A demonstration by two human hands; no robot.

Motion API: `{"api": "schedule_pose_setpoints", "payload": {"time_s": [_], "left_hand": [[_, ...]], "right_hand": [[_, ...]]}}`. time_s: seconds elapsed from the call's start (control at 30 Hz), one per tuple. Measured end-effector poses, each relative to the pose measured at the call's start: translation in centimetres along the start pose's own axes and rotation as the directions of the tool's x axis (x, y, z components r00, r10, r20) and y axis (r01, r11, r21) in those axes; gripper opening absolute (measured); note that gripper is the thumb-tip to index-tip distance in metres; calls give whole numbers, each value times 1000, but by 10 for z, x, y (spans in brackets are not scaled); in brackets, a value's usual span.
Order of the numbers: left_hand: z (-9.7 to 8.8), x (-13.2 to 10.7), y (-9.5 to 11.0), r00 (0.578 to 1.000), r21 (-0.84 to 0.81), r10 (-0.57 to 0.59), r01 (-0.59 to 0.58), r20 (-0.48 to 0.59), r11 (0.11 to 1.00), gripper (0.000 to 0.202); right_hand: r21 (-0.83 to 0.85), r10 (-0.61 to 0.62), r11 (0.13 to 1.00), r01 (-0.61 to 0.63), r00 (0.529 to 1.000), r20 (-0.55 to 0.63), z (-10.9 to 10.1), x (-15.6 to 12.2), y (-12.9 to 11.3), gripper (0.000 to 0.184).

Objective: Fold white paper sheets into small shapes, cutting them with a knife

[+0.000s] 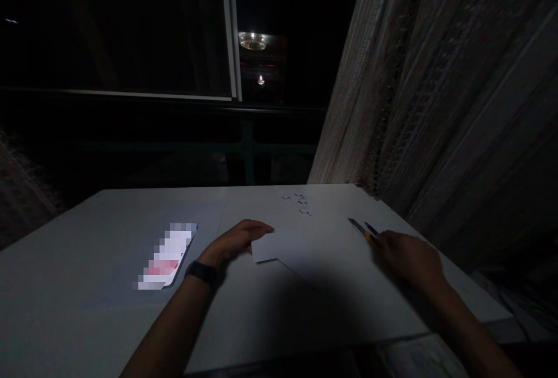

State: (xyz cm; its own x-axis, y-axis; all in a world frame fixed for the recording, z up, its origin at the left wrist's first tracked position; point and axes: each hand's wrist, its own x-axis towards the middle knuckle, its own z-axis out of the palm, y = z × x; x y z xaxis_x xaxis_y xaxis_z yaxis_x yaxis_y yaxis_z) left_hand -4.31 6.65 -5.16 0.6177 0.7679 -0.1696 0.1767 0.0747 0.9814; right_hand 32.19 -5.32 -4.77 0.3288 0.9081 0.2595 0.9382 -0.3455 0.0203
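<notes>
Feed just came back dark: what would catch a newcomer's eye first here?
The left hand resting on a white paper sheet at the centre of the table, and the right hand at a yellow-marked cutter near the right edge. Small paper scraps lie at the far edge.

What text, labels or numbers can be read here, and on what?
None readable.
Flat packet left of the left hand: print blurred out, pink and white only.
Paper scraps near the table far edge: dark marks, too small to read.
Sheet under the left hand: blank as seen.
Knife in the right hand: no marking visible.
</notes>
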Motion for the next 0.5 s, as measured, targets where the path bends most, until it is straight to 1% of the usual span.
{"api": "schedule_pose_setpoints", "payload": {"time_s": [0.07, 0.13, 0.27, 0.33, 0.4, 0.5], "left_hand": [[1, -6, 2, 1000, 22, -12, 11, 14, 1000, 42], [2, -15, 3, 999, 54, -14, 12, 37, 998, 40], [1, -41, 1, 999, 81, -30, 27, 33, 996, 33], [2, -55, -2, 998, 45, -70, 70, 9, 997, 34], [3, -67, -6, 994, -9, -109, 109, -26, 994, 38], [8, -79, -17, 989, -110, -112, 101, -102, 989, 44]], "right_hand": [[-87, -55, 995, 52, 998, -22, 11, -17, -4, 33], [-144, -91, 986, 85, 995, -33, 20, -28, -9, 31], [-191, -100, 978, 81, 990, -95, 29, -31, -13, 29], [-208, -98, 976, 71, 988, -121, 29, -29, -13, 28], [-216, -109, 973, 82, 987, -120, 30, -27, -14, 27], [-202, -108, 976, 83, 987, -119, 30, -25, -17, 26]]}}
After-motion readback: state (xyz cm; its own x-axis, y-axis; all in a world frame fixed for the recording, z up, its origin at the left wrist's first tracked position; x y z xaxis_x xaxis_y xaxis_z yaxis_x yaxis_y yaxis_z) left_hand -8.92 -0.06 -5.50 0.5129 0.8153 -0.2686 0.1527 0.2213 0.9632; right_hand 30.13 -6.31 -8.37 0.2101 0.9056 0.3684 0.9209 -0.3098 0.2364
